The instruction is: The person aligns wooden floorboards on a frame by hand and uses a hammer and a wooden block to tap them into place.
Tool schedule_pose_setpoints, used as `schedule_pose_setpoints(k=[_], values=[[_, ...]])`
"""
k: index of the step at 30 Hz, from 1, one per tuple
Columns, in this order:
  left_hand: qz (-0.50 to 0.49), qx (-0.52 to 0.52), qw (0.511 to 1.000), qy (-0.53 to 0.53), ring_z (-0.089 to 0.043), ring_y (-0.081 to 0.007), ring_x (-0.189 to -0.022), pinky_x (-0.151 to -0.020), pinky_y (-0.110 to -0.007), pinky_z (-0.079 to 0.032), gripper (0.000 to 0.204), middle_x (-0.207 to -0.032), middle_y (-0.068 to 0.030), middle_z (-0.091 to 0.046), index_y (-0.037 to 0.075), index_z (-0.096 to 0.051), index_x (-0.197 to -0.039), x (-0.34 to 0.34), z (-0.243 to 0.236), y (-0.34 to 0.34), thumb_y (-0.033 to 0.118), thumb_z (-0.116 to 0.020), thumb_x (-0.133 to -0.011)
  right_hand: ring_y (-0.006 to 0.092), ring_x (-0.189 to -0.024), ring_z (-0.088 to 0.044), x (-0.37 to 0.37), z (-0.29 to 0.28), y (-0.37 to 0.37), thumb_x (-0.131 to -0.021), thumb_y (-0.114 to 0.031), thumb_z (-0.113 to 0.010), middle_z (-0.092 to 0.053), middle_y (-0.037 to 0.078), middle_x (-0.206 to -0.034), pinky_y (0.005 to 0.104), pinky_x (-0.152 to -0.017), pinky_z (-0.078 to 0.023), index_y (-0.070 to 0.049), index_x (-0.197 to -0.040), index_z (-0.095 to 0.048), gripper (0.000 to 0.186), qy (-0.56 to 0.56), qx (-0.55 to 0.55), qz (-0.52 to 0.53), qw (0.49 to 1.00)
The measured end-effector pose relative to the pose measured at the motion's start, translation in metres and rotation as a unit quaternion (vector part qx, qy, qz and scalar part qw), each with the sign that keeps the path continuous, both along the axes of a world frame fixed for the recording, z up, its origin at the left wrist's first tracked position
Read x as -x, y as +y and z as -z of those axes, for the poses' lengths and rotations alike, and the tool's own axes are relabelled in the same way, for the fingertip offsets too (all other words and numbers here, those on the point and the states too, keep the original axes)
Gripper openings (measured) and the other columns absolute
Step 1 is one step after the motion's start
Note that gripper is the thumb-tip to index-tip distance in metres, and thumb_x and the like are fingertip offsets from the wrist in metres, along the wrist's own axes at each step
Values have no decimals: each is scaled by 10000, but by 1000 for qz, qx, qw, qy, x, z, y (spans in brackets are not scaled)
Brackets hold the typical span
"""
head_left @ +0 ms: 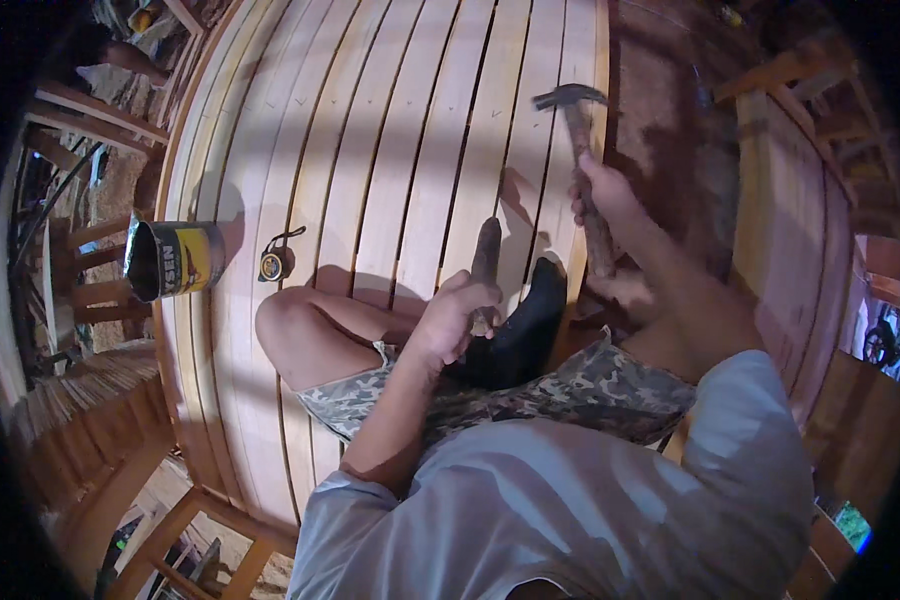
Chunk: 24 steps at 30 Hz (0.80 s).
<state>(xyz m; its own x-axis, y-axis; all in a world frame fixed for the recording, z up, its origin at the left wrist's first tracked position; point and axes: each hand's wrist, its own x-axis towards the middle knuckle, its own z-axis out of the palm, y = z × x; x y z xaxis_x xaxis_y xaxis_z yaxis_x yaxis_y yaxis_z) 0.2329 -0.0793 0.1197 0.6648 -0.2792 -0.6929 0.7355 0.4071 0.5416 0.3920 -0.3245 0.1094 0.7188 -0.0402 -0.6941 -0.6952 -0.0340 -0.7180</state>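
Observation:
My right hand (610,196) is closed round the long wooden handle of a claw hammer (572,97). Its dark metal head is raised near the right edge of a slatted wooden surface (390,140). My left hand (456,318) grips a dark, stick-like piece (486,258) with a rounded far end, whose exact kind I cannot make out. It points away from me over the pale boards. Between my legs, close to the left hand, is a black, boot-like shape (525,330).
I sit on the boards, knees bent. To the left lie a round tape measure (273,264) with a wrist strap and an open yellow and black can (175,260) on its side. Pencil marks cross the slats. A wooden panel (795,250) stands at right; timber frames (100,110) at left.

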Motion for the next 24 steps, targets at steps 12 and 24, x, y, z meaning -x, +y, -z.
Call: schedule_pose_setpoints(k=[12, 24], values=[[-15, 20, 999, 26, -601, -197, -670, -556, -338, -495, 256, -880, -110, -588, 18, -499, -1018, -16, -10, -5, 100, -645, -824, 166, -550, -548, -16, 18, -36, -1012, -391, -507, -554, 48, -696, 358, -497, -489, -71, -900, -547, 341, 21, -38, -21, 999], [-27, 102, 994, 10, -611, -202, -659, -533, -327, -514, 218, -857, -124, -608, 4, -508, -969, -41, 9, 19, 125, -632, -837, 140, -514, -531, 54, -23, 10, -982, -325, -591, -561, 31, -721, 329, -472, -459, -79, -960, -547, 251, 64, -112, 33, 991]])
